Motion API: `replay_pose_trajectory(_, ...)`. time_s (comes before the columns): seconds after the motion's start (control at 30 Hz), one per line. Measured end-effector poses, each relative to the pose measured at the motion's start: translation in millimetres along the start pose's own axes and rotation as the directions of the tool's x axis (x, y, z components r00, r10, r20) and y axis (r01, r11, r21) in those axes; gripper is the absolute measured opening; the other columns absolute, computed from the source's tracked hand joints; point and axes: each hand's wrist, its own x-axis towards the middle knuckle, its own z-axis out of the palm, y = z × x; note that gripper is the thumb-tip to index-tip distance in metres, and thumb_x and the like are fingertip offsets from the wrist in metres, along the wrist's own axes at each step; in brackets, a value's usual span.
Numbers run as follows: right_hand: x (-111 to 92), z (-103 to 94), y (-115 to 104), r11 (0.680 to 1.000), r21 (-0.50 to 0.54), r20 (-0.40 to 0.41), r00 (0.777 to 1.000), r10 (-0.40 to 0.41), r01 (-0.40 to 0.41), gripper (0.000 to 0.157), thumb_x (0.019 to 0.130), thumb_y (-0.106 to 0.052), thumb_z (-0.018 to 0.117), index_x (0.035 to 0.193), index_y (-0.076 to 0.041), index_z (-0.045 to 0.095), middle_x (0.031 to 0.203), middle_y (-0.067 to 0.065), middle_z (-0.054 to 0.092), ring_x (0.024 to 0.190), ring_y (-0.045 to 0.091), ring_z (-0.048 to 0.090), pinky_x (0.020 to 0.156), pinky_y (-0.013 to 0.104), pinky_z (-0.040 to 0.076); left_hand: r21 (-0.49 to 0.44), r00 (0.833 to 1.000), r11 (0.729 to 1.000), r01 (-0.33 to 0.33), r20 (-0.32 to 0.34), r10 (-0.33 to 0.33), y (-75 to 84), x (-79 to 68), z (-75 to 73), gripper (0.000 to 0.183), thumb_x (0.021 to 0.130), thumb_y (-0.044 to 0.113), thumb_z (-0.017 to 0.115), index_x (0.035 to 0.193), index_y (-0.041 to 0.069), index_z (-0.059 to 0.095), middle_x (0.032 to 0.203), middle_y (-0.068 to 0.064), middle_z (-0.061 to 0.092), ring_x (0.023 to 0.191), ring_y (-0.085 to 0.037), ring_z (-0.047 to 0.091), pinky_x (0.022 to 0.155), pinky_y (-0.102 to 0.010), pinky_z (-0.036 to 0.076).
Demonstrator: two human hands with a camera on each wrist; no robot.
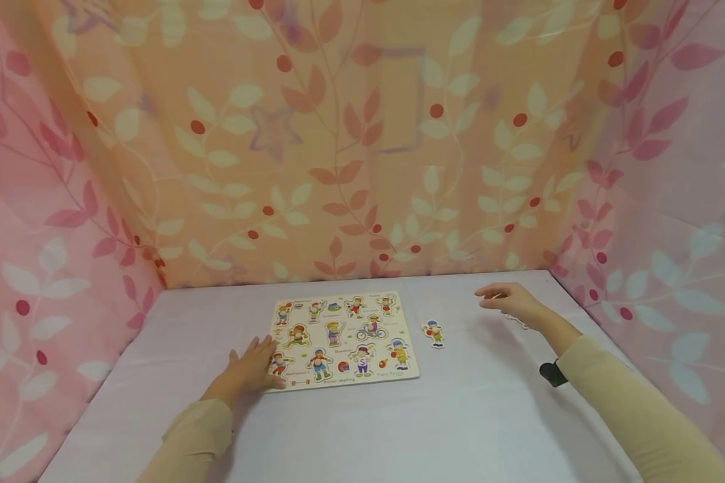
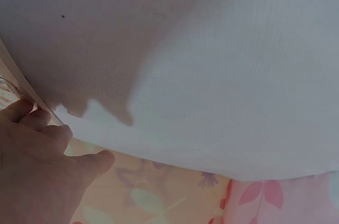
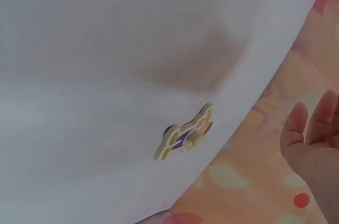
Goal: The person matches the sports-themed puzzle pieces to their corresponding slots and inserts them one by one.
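A wooden picture puzzle board (image 1: 353, 335) with several cartoon sports figures lies on the white table. My left hand (image 1: 246, 365) rests at its left edge, fingers spread, some of them touching the rim; in the left wrist view the fingers (image 2: 39, 121) meet the board's side. Right of the board lies a loose figure piece (image 1: 434, 334) with a blue cap. My right hand (image 1: 513, 302) hovers farther right above the table, fingers loosely bent, with nothing visible in them. Partly covered by that hand is another piece (image 1: 517, 322); a piece (image 3: 185, 134) lies flat in the right wrist view.
Leafy patterned curtains (image 1: 350, 154) stand behind the table and on both sides. A small black object (image 1: 552, 374) shows beside the right sleeve. White tablecloth (image 1: 362, 429) stretches in front of the board.
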Motion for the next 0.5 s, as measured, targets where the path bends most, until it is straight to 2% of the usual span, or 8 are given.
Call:
replay_pose_trajectory(0.2,-2,-21.0,27,0.999,-0.022,0.034,0.999,-0.033,0.033,0.045,0.094,-0.018,0.064,0.128,0.01,0.055,0.116,0.02,0.059,0.098,0.025,0.055,0.089,0.047,0.05,0.0,1.0,1.0,0.009,0.001,-0.009,-2.1,0.3,0.6,0.1,0.075,0.042,0.079,0.146,-0.009,0.031,0.154,-0.03,0.019,0.142,-0.05,0.01,0.105,-0.075,0.002)
replay_pose_trajectory(0.33,-4,-31.2,44,1.0,-0.028,0.039,0.999,-0.005,0.006,0.046,0.095,-0.019,0.063,0.13,0.01,0.053,0.118,0.022,0.056,0.098,0.024,0.054,0.087,0.041,0.05,-0.011,1.0,1.0,0.007,0.003,-0.007,-2.7,0.5,0.9,0.101,0.074,0.042,0.08,0.146,-0.009,0.031,0.154,-0.03,0.019,0.142,-0.05,0.009,0.105,-0.075,0.001)
replay_pose_trajectory(0.5,-8,-41.5,63,0.999,-0.017,0.003,0.999,0.047,-0.047,0.049,0.096,-0.018,0.062,0.132,0.011,0.049,0.123,0.028,0.051,0.1,0.028,0.054,0.085,0.038,0.05,-0.02,1.0,1.0,0.003,0.005,-0.003,-2.5,1.4,2.3,0.1,0.075,0.042,0.079,0.146,-0.01,0.03,0.154,-0.031,0.018,0.142,-0.05,0.009,0.105,-0.075,0.0)
